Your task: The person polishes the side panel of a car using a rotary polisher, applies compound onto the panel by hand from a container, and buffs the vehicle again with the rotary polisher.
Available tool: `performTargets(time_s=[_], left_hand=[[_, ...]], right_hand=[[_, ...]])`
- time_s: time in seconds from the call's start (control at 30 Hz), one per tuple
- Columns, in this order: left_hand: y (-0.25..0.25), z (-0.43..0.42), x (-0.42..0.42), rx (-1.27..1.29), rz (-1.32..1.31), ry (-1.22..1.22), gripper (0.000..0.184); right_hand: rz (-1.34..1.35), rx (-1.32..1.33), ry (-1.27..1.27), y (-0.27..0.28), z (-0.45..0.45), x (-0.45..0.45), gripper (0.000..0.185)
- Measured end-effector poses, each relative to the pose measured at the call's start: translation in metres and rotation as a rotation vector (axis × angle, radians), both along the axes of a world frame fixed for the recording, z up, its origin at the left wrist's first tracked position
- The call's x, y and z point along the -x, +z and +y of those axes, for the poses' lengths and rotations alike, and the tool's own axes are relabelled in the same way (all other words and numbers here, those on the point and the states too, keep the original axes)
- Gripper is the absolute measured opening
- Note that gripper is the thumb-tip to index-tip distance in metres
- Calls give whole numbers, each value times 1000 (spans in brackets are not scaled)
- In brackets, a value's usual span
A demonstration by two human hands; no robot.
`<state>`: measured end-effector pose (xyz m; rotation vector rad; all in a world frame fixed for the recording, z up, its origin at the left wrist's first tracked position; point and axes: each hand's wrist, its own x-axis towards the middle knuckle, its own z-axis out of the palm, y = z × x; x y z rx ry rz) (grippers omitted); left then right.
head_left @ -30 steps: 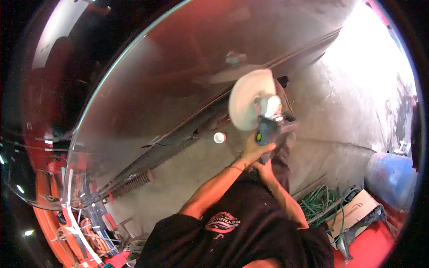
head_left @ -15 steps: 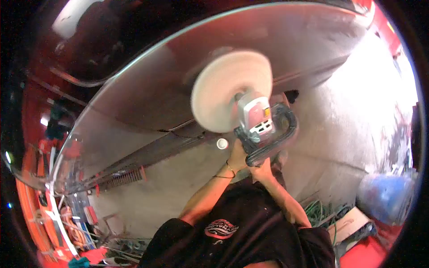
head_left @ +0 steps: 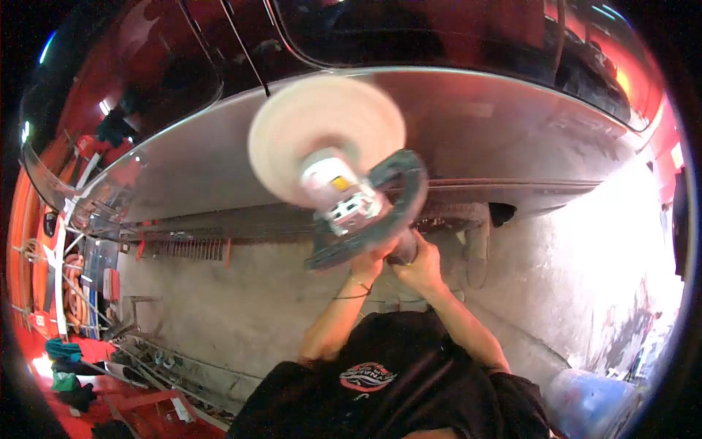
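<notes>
Both hands hold a car polisher (head_left: 342, 192) in front of me. Its large, pale round pad (head_left: 289, 132), blurred as if spinning, is at the side panel (head_left: 468, 132) of a dark, glossy car. My right hand (head_left: 423, 269) is wrapped round the rear body of the tool. Close beside it, my left hand (head_left: 369, 267) grips the tool under the black loop handle (head_left: 418, 186), its fingers partly hidden by that handle. Whether the pad presses on the panel or stands just off it, I cannot tell.
Concrete floor (head_left: 241, 314) runs below the car's lower edge. A dark grate (head_left: 194, 249) lies at left, near orange hoses (head_left: 74, 282) and racks. Cloths (head_left: 66, 366) sit at lower left. A blue drum (head_left: 592, 402) stands at lower right.
The polisher has shifted left and up in view and tilted differently, its loop handle now higher. My view has turned, showing more of the car's windows. A small white cup-like object is no longer visible.
</notes>
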<state>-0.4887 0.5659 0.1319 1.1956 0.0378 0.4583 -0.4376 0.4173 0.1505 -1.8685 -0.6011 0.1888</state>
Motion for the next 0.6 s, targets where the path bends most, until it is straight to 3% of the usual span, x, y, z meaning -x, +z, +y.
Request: performTargets(time_s=[0.03, 0.2, 0.3, 0.37, 0.4, 0.43, 0.53, 0.6], left_hand=[[13, 1, 6, 74, 2, -3, 68], [31, 5, 24, 215, -11, 63, 82], [37, 1, 27, 132, 81, 6, 85], [30, 0, 18, -21, 91, -97, 86], [28, 2, 7, -14, 80, -142, 86], [27, 7, -7, -222, 26, -234, 84], [43, -23, -44, -100, 0, -570, 80], [29, -49, -69, 269, 137, -1019, 84]], right_hand=[[-49, 124, 21, -2, 4, 2, 50], [19, 160, 78, -4, 12, 22, 52], [37, 38, 28, -12, 8, 34, 49], [263, -284, 70, -11, 4, 35, 47], [247, -280, 26, -10, -6, 30, 47], [305, -266, 46, -10, -17, 28, 46], [451, -215, 13, 2, -58, 26, 47], [516, -200, -21, -1, -84, 24, 48]])
